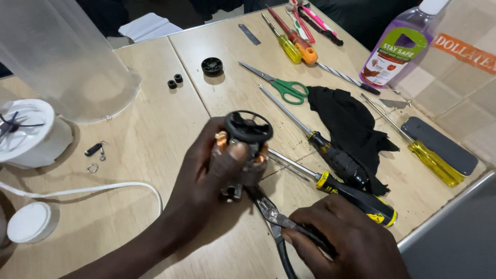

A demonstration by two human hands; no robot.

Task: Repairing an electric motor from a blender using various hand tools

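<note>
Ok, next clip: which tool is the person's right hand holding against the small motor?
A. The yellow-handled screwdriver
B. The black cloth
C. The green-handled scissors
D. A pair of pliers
D. The right hand grips the handles of the pliers, whose jaws reach the underside of the motor held in the left hand; the green-handled scissors lie untouched on the table.

Bright, even light fell from above; shadows stayed soft, focus was sharp, and the edges bowed slightly outward.
</note>
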